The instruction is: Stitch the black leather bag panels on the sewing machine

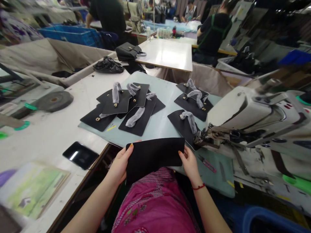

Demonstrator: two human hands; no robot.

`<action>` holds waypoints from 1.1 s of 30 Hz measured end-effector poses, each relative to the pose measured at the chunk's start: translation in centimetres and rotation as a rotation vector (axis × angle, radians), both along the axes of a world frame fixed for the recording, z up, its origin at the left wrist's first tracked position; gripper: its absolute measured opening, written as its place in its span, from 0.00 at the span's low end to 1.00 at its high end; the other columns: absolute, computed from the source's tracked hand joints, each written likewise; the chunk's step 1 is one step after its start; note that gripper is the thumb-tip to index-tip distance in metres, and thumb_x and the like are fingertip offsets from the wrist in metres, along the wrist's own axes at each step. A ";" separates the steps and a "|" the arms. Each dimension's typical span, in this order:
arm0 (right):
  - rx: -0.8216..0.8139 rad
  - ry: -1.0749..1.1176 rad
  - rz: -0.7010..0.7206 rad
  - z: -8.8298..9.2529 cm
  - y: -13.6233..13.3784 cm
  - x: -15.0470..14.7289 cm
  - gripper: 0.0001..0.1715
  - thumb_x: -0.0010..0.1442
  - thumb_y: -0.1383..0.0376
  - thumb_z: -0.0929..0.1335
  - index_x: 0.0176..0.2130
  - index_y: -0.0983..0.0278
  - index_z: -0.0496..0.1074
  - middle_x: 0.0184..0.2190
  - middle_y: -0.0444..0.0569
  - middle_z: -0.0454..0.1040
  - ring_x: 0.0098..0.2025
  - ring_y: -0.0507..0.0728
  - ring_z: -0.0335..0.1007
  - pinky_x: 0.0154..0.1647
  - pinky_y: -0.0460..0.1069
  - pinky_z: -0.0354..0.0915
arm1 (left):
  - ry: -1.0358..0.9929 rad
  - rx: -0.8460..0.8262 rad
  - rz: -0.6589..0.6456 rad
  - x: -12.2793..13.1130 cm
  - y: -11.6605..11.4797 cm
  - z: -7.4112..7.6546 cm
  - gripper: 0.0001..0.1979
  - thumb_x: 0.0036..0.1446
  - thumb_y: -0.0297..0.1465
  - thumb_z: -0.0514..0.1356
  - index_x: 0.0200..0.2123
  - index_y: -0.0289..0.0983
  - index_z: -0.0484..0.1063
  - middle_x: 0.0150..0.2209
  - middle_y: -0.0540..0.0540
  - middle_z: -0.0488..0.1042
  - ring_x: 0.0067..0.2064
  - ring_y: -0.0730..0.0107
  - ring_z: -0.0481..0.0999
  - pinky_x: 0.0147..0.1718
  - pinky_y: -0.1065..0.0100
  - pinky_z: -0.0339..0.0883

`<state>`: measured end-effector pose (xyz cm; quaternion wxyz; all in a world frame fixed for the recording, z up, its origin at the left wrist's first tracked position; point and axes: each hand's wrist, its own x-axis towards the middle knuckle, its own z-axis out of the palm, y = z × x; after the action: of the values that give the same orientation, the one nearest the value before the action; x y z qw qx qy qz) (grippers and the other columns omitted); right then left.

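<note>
A plain black panel [155,155], leather-like and roughly rectangular, is held up before my lap at the table's front edge. My left hand [121,162] pinches its left edge, thumb on the near face. At the right edge my right hand [189,161] grips it the same way. Beyond it, several black panels with wrapped handles and gold-coloured fittings lie in an overlapping heap [119,106] on the pale green mat [155,121]. A smaller group, with a front panel [178,121] close to the sewing machine [245,113], lies on the right.
Red-handled thread snips [207,162] lie right of my right hand. A phone [80,155] and a picture-covered booklet [34,189] are on the left table. Farther back stand a black handbag [128,51] and a blue crate [70,34]; several people sit at work beyond.
</note>
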<state>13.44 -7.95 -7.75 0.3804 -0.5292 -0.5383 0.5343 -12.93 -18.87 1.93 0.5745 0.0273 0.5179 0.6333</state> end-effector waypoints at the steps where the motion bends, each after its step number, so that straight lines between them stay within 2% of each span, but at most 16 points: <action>1: 0.052 -0.075 -0.036 0.0 -0.3 -0.1 0.32 0.59 0.54 0.69 0.57 0.68 0.67 0.56 0.63 0.71 0.58 0.65 0.70 0.62 0.65 0.64 | 0.013 -0.002 -0.007 0.2 0.1 0.1 0.27 0.53 0.38 0.69 0.55 0.35 0.74 0.46 0.38 0.81 0.49 0.54 0.81 0.50 0.60 0.75; 3: 0.196 -0.229 -0.112 1.1 -1.2 -0.8 0.32 0.60 0.56 0.69 0.59 0.68 0.66 0.60 0.63 0.67 0.63 0.67 0.63 0.66 0.67 0.58 | 0.055 -0.001 -0.008 0.5 0.1 0.5 0.30 0.51 0.40 0.70 0.56 0.34 0.74 0.46 0.38 0.81 0.50 0.52 0.81 0.52 0.58 0.74; 5: 0.328 -0.277 -0.087 3.4 -2.6 -2.0 0.30 0.63 0.57 0.67 0.61 0.66 0.65 0.63 0.61 0.63 0.66 0.65 0.58 0.68 0.66 0.55 | 0.150 0.016 0.021 1.0 0.0 1.4 0.33 0.51 0.43 0.69 0.58 0.34 0.73 0.48 0.37 0.81 0.52 0.50 0.79 0.54 0.56 0.72; 6: 0.354 -0.233 -0.009 4.9 -3.4 -2.8 0.29 0.65 0.58 0.66 0.63 0.63 0.64 0.64 0.60 0.62 0.67 0.64 0.58 0.67 0.64 0.58 | 0.225 0.033 0.038 1.3 -0.1 1.9 0.33 0.52 0.45 0.68 0.58 0.34 0.73 0.49 0.37 0.80 0.53 0.49 0.78 0.56 0.55 0.71; 8: 0.330 -0.071 0.253 7.6 -5.1 -4.4 0.30 0.68 0.58 0.64 0.67 0.59 0.59 0.67 0.58 0.58 0.66 0.62 0.60 0.62 0.60 0.66 | 0.412 0.093 0.015 2.2 -0.3 2.9 0.31 0.57 0.47 0.65 0.58 0.35 0.73 0.54 0.37 0.77 0.59 0.48 0.74 0.61 0.53 0.65; 10: 0.318 0.039 0.470 9.5 -6.5 -5.7 0.37 0.67 0.55 0.66 0.70 0.57 0.52 0.70 0.56 0.52 0.69 0.62 0.56 0.63 0.59 0.66 | 0.592 0.211 -0.145 3.4 -0.5 3.6 0.31 0.61 0.50 0.59 0.61 0.36 0.72 0.62 0.38 0.70 0.66 0.49 0.65 0.66 0.52 0.55; 12: 0.354 0.062 0.505 10.2 -7.4 -6.5 0.43 0.66 0.53 0.67 0.72 0.56 0.48 0.72 0.56 0.49 0.72 0.63 0.50 0.68 0.60 0.59 | 0.708 0.355 -0.346 4.5 -0.6 3.7 0.36 0.63 0.54 0.51 0.66 0.38 0.65 0.69 0.41 0.59 0.71 0.51 0.54 0.70 0.53 0.44; 14: 0.393 0.053 0.450 10.0 -7.5 -6.5 0.42 0.66 0.52 0.66 0.72 0.57 0.49 0.71 0.55 0.51 0.72 0.62 0.49 0.70 0.61 0.54 | 0.744 0.449 -0.474 5.4 -0.8 3.4 0.41 0.62 0.59 0.44 0.70 0.40 0.55 0.72 0.44 0.50 0.73 0.53 0.46 0.71 0.53 0.38; 17: 0.421 0.053 0.445 9.7 -6.7 -5.3 0.38 0.67 0.52 0.65 0.71 0.55 0.53 0.70 0.53 0.55 0.71 0.61 0.53 0.68 0.59 0.58 | 0.772 0.482 -0.562 5.9 -0.9 3.1 0.42 0.63 0.59 0.39 0.73 0.42 0.48 0.74 0.45 0.43 0.74 0.53 0.42 0.71 0.53 0.37; 19: 0.464 0.075 0.471 10.2 -6.0 -4.3 0.34 0.68 0.55 0.65 0.69 0.54 0.57 0.69 0.51 0.56 0.70 0.59 0.55 0.66 0.56 0.63 | 0.848 0.508 -0.614 5.9 -0.9 3.4 0.39 0.65 0.55 0.44 0.73 0.44 0.45 0.74 0.46 0.41 0.74 0.53 0.41 0.71 0.53 0.36; 22: 0.556 0.051 0.490 11.7 -5.4 -3.7 0.29 0.71 0.63 0.61 0.68 0.55 0.58 0.68 0.50 0.60 0.68 0.56 0.59 0.66 0.55 0.63 | 1.031 0.513 -0.644 5.9 -0.9 4.0 0.37 0.66 0.44 0.54 0.73 0.45 0.43 0.74 0.45 0.42 0.73 0.54 0.44 0.70 0.53 0.42; 25: 0.648 -0.113 0.467 13.0 -5.8 -4.3 0.30 0.69 0.67 0.59 0.68 0.62 0.58 0.66 0.54 0.62 0.67 0.57 0.61 0.67 0.56 0.62 | 1.201 0.452 -0.577 6.4 -0.8 4.2 0.36 0.66 0.35 0.56 0.73 0.45 0.45 0.73 0.44 0.48 0.72 0.56 0.49 0.69 0.54 0.48; 28: 0.703 -0.267 0.397 13.6 -6.6 -5.2 0.26 0.69 0.67 0.59 0.63 0.67 0.64 0.65 0.59 0.64 0.64 0.60 0.65 0.63 0.57 0.67 | 1.249 0.413 -0.499 6.6 -0.8 4.1 0.31 0.68 0.32 0.53 0.72 0.43 0.51 0.71 0.44 0.55 0.70 0.59 0.56 0.68 0.56 0.52; 33: 0.772 -0.355 0.377 15.5 -6.3 -4.6 0.19 0.71 0.68 0.58 0.53 0.65 0.72 0.60 0.56 0.70 0.58 0.58 0.72 0.58 0.54 0.70 | 1.315 0.438 -0.526 4.9 -0.3 4.8 0.24 0.66 0.33 0.53 0.65 0.41 0.66 0.65 0.44 0.67 0.65 0.56 0.66 0.65 0.57 0.58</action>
<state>8.84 -14.21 7.73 0.3478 -0.3250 -0.8414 0.2558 -8.00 -19.18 6.73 0.2597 0.6381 0.5932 0.4166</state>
